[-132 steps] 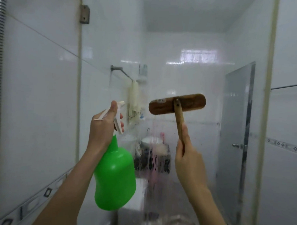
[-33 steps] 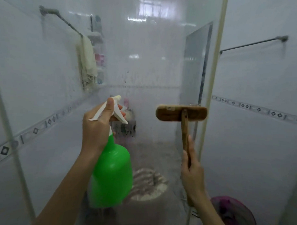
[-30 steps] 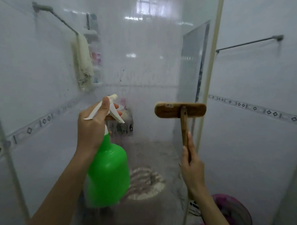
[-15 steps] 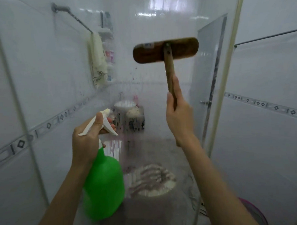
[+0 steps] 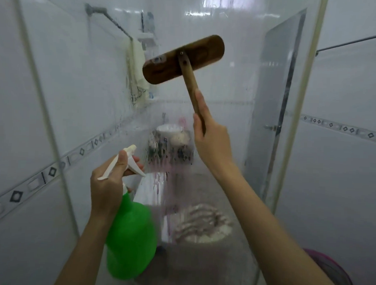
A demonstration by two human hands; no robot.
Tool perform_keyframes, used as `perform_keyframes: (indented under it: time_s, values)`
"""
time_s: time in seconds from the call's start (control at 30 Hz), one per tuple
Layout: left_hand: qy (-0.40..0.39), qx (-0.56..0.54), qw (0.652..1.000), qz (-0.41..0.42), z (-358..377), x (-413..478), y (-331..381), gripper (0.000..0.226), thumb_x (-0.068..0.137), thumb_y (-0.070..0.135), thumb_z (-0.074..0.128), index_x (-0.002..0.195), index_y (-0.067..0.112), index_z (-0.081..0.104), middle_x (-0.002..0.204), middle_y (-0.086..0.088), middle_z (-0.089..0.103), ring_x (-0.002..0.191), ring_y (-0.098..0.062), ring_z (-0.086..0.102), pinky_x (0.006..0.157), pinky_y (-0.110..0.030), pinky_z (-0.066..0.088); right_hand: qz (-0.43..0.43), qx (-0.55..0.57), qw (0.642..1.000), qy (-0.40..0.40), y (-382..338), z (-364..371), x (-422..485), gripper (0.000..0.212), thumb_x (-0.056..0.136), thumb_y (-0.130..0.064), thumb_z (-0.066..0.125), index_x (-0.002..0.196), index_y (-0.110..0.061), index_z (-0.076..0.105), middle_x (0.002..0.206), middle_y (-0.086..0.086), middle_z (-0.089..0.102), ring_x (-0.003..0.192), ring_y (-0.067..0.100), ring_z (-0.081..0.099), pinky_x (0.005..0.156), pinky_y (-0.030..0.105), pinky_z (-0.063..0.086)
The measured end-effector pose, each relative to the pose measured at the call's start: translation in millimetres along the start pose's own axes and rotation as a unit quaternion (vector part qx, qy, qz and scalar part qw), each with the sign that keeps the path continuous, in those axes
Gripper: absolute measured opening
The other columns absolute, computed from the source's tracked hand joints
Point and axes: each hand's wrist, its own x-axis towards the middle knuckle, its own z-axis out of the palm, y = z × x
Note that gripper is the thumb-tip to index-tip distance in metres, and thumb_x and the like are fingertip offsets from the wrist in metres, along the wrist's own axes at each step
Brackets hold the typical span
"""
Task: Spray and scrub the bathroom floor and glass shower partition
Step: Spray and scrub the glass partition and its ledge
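Observation:
The wet, streaked glass shower partition [image 5: 234, 101] fills the view straight ahead. My right hand [image 5: 213, 141] grips the handle of a brown wooden scrub brush [image 5: 183, 59], whose head is raised against the glass and tilted, right end higher. My left hand [image 5: 108, 184] holds the white trigger head of a green spray bottle [image 5: 131, 239], low at the left and close to the glass, with fingers on the trigger. The floor behind the glass is blurred.
White tiled walls [image 5: 343, 175] close in on both sides. Behind the glass are a towel on a rail [image 5: 137, 75], a shelf with toiletries [image 5: 172, 141], a squat pan [image 5: 203, 225] and a door [image 5: 272, 103]. A purple basin [image 5: 332, 275] sits at the lower right.
The brush has tilted, its right end rising, and sits slightly lower against the glass than half a second ago. A second ago it was at chest height. The spray bottle stays low.

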Motion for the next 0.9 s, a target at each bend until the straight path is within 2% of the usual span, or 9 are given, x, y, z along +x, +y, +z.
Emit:
perform_keyframes:
  time_s: [0.1,0.2,0.3,0.43,0.6,0.73,0.8,0.87,0.9]
  values:
    - [-0.003,0.002,1.000,-0.006,-2.8,-6.5,-7.2,0.036,0.106,0.031,0.046,0.091,0.015,0.075,0.090,-0.015,0.076,0.087,-0.030,0.075,0.052,-0.015,0.051,-0.006,-0.025,0.999,-0.021,32.4,9.9,-71.3,0.056,0.102,-0.024,0.041,0.152,-0.029,0.017,0.054,-0.020,0.033,0.037,0.005,0.033,0.038,0.015,0.029]
    - [-0.014,0.017,1.000,-0.015,-7.2,-17.9,-21.6,0.041,0.106,0.028,0.045,0.081,0.012,0.074,0.082,-0.009,0.076,0.077,-0.023,0.075,0.054,-0.014,0.051,0.066,-0.025,0.994,-0.085,58.5,13.0,-175.3,0.057,0.100,-0.037,0.034,0.148,-0.048,0.005,0.054,-0.012,0.042,0.039,0.008,0.042,0.039,0.017,0.035]
    - [-0.010,0.045,0.998,-0.036,-9.5,-28.4,-40.5,0.046,0.105,0.035,0.049,0.068,0.016,0.070,0.063,-0.001,0.071,0.063,-0.016,0.070,0.060,-0.025,0.053,0.059,-0.012,0.995,-0.085,55.3,29.5,-167.4,0.058,0.101,-0.032,0.036,0.149,-0.045,0.006,0.055,-0.002,0.047,0.040,0.009,0.041,0.039,0.022,0.036]
    - [0.019,0.056,0.997,-0.045,-13.0,-41.6,-54.6,0.042,0.098,0.046,0.051,0.069,0.020,0.069,0.056,0.005,0.064,0.054,-0.018,0.063,0.057,-0.031,0.051,0.008,-0.026,0.997,-0.078,58.4,34.7,-137.4,0.056,0.101,-0.034,0.034,0.149,-0.042,0.006,0.054,-0.001,0.046,0.040,0.011,0.039,0.038,0.025,0.035]
    - [0.034,0.059,0.997,-0.027,-26.2,-50.5,-59.3,0.046,0.093,0.057,0.048,0.070,0.025,0.071,0.065,0.000,0.072,0.065,-0.026,0.071,0.066,-0.040,0.059,0.074,-0.063,0.983,-0.154,86.8,23.5,-239.0,0.065,0.098,-0.029,0.046,0.148,-0.048,0.009,0.062,-0.007,0.048,0.043,0.005,0.040,0.039,0.022,0.034]
    - [0.057,0.087,0.995,-0.012,-32.7,-56.9,-60.6,0.049,0.096,0.054,0.048,0.063,0.023,0.067,0.058,-0.008,0.065,0.058,-0.032,0.066,0.061,-0.048,0.056,0.008,-0.072,0.986,-0.154,44.8,63.6,-190.9,0.055,0.100,-0.036,0.030,0.149,-0.040,0.006,0.056,-0.001,0.049,0.039,0.012,0.042,0.036,0.024,0.030]
    - [0.064,0.085,0.994,-0.017,-39.0,-57.5,-59.4,0.040,0.100,0.047,0.048,0.071,0.034,0.072,0.064,0.002,0.070,0.065,-0.025,0.071,0.068,-0.045,0.060,-0.013,-0.077,0.986,-0.150,34.4,74.8,-165.2,0.053,0.101,-0.038,0.026,0.150,-0.037,0.007,0.053,-0.001,0.043,0.038,0.013,0.037,0.036,0.024,0.027]
    - [0.061,0.069,0.996,-0.019,-45.2,-56.2,-56.5,0.029,0.100,0.043,0.048,0.088,0.039,0.074,0.079,0.006,0.075,0.076,-0.017,0.075,0.078,-0.045,0.062,-0.011,-0.086,0.985,-0.149,54.1,70.3,-176.3,0.054,0.100,-0.037,0.028,0.149,-0.042,0.006,0.055,0.001,0.047,0.039,0.017,0.042,0.035,0.034,0.036]
    - [0.058,0.060,0.996,-0.016,-47.9,-55.8,-55.5,0.027,0.098,0.044,0.049,0.094,0.034,0.074,0.087,0.001,0.076,0.081,-0.018,0.075,0.080,-0.045,0.062,-0.003,-0.090,0.984,-0.154,71.1,62.1,-193.8,0.056,0.100,-0.037,0.029,0.149,-0.046,0.005,0.060,0.002,0.054,0.043,0.019,0.048,0.038,0.039,0.043]
